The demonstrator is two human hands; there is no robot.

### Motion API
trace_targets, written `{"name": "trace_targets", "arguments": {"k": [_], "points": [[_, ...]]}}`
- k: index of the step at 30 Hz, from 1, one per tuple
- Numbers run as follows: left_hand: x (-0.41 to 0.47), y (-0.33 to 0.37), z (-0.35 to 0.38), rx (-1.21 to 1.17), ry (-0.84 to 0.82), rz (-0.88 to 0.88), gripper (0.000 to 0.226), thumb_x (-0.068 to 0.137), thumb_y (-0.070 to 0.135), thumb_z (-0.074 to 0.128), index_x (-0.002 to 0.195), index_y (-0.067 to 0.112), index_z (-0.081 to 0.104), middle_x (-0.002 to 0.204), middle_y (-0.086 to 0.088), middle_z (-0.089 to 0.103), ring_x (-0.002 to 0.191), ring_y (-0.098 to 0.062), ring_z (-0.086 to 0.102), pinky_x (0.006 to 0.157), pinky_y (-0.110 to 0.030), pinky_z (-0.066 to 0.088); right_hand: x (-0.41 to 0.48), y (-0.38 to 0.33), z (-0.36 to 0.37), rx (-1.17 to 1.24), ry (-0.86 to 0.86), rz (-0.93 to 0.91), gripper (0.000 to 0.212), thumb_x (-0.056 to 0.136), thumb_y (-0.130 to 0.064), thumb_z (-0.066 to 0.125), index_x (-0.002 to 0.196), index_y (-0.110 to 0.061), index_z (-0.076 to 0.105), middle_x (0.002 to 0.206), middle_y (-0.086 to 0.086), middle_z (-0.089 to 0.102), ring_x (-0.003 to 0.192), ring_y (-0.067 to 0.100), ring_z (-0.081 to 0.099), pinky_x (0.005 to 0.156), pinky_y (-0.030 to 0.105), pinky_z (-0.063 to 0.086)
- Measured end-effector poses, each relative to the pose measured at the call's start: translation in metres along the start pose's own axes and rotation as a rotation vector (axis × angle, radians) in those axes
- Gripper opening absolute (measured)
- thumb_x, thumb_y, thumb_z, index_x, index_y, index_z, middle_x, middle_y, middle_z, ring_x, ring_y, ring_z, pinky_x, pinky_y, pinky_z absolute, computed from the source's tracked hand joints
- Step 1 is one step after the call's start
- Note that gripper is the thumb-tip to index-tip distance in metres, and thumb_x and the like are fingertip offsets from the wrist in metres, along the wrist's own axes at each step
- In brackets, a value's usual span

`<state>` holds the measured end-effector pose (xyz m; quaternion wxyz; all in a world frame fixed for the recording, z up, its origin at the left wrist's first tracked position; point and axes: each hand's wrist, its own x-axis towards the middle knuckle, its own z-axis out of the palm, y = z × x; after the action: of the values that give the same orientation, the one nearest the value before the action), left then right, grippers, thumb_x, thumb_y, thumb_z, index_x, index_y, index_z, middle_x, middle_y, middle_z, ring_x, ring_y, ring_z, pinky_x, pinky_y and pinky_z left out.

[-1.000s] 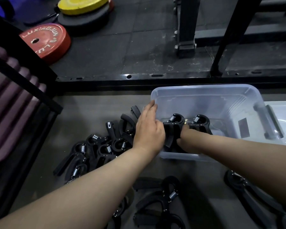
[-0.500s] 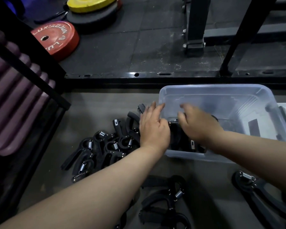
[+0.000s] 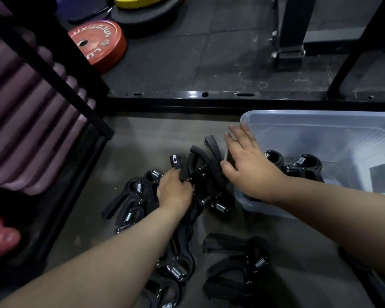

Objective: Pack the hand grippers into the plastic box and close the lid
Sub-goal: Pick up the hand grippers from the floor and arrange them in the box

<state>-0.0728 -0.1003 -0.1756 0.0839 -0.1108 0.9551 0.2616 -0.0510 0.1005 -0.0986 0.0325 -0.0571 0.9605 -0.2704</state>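
A clear plastic box [image 3: 316, 121] stands on the floor at the right, with two black hand grippers [image 3: 298, 165] inside near its front wall. A pile of black hand grippers [image 3: 138, 196] with steel springs lies to its left. My left hand [image 3: 173, 190] is down in the pile, its fingers curled round a gripper handle [image 3: 179, 163]. My right hand [image 3: 247, 167] hovers over the box's left corner and the pile's edge, fingers spread and straight, holding nothing. More grippers [image 3: 236, 270] lie nearer to me.
A red weight plate [image 3: 98, 43] and a yellow one [image 3: 140, 1] lie on the dark rubber floor beyond a black steel frame rail [image 3: 209, 95]. A black rack post [image 3: 53, 72] and purple padded rolls [image 3: 27, 134] stand at the left. A pink object [image 3: 0, 236] sits low left.
My right hand came out of the box and moved left toward the pile. My left hand dropped from the box's corner into the pile and closed round a gripper handle.
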Motion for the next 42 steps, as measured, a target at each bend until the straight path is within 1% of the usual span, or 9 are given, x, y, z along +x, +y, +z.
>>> {"name": "trace_targets", "arguments": {"k": [8, 13, 16, 21, 26, 30, 35, 39, 42], "points": [[0.000, -0.014, 0.001, 0.356, -0.131, 0.526, 0.092, 0.082, 0.052, 0.064, 0.153, 0.041, 0.008, 0.162, 0.019, -0.003, 0.149, -0.012, -0.006, 0.120, -0.037, 0.002, -0.001, -0.001, 0.002, -0.001, 0.048, -0.027, 0.066, 0.097, -0.031, 0.046, 0.154, -0.009, 0.019, 0.163, 0.001, 0.003, 0.148, 0.013, -0.018, 0.116, 0.027, -0.005], [0.017, -0.003, 0.005, 0.547, -0.229, 0.741, 0.056, 0.090, 0.025, 0.055, 0.142, 0.038, 0.042, 0.155, 0.010, 0.030, 0.149, -0.022, 0.011, 0.121, -0.038, 0.003, 0.001, 0.001, 0.004, 0.004, 0.049, -0.030, 0.066, 0.097, -0.033, 0.046, 0.153, -0.009, 0.020, 0.162, 0.001, 0.004, 0.147, 0.013, -0.018, 0.117, 0.028, -0.004], [0.016, -0.004, 0.007, 0.536, -0.115, 0.827, 0.037, 0.083, 0.020, 0.059, 0.119, 0.027, 0.066, 0.120, -0.003, 0.057, 0.127, -0.031, 0.044, 0.112, -0.037, 0.022, 0.001, 0.002, 0.004, 0.008, 0.038, -0.025, 0.067, 0.097, -0.033, 0.045, 0.153, -0.009, 0.019, 0.162, 0.000, 0.002, 0.147, 0.012, -0.020, 0.118, 0.029, -0.004], [0.021, -0.026, -0.003, 0.613, -0.040, 1.015, 0.034, 0.080, 0.032, 0.066, 0.112, 0.020, 0.065, 0.104, 0.000, 0.062, 0.102, -0.025, 0.059, 0.095, -0.034, 0.034, 0.000, 0.000, 0.003, 0.017, 0.034, -0.021, 0.067, 0.098, -0.034, 0.043, 0.154, -0.010, 0.017, 0.162, -0.002, 0.001, 0.146, 0.011, -0.022, 0.117, 0.028, -0.004], [0.023, -0.040, -0.028, 0.434, 0.065, 0.836, 0.024, 0.085, 0.014, 0.068, 0.108, 0.010, 0.062, 0.092, -0.009, 0.061, 0.084, -0.034, 0.060, 0.077, -0.039, 0.049, -0.003, -0.002, 0.000, 0.021, 0.018, -0.019, 0.066, 0.099, -0.033, 0.042, 0.154, -0.010, 0.015, 0.162, -0.003, 0.000, 0.146, 0.010, -0.023, 0.115, 0.027, -0.006], [0.007, -0.016, -0.045, 0.098, 0.137, 0.320, 0.020, 0.100, 0.023, 0.046, 0.094, 0.009, 0.060, 0.086, -0.009, 0.060, 0.087, -0.035, 0.056, 0.073, -0.038, 0.042, -0.003, -0.003, -0.001, 0.001, 0.031, -0.023, 0.066, 0.099, -0.034, 0.042, 0.154, -0.010, 0.016, 0.162, -0.002, 0.002, 0.147, 0.012, -0.021, 0.113, 0.024, -0.005], [-0.009, 0.043, -0.052, -0.722, -0.012, -0.176, 0.046, 0.105, 0.034, 0.032, 0.080, 0.008, 0.062, 0.065, -0.002, 0.057, 0.055, -0.021, 0.054, 0.059, -0.030, 0.046, -0.003, -0.003, -0.002, -0.055, 0.007, -0.021, 0.067, 0.099, -0.035, 0.041, 0.155, -0.009, 0.014, 0.163, 0.001, 0.002, 0.147, 0.015, -0.020, 0.115, 0.026, -0.006], [-0.030, 0.072, -0.060, -0.891, -0.128, -0.129, 0.048, 0.105, 0.039, 0.031, 0.091, 0.007, 0.064, 0.062, 0.002, 0.056, 0.045, -0.011, 0.047, 0.047, -0.023, 0.040, 0.004, -0.005, -0.009, 0.027, -0.065, 0.010, 0.057, 0.102, -0.029, 0.038, 0.153, -0.007, 0.024, 0.163, 0.006, 0.009, 0.149, 0.017, -0.011, 0.115, 0.024, -0.007], [-0.043, 0.092, -0.067, -0.935, -0.130, -0.041, 0.047, 0.105, 0.037, 0.033, 0.093, 0.004, 0.064, 0.059, 0.003, 0.057, 0.042, -0.009, 0.044, 0.042, -0.020, 0.036, 0.010, -0.011, -0.025, 0.541, 0.098, 0.229, 0.038, 0.101, -0.018, 0.039, 0.137, -0.015, 0.053, 0.143, 0.002, 0.049, 0.137, 0.016, 0.037, 0.109, 0.022, 0.027]]}}
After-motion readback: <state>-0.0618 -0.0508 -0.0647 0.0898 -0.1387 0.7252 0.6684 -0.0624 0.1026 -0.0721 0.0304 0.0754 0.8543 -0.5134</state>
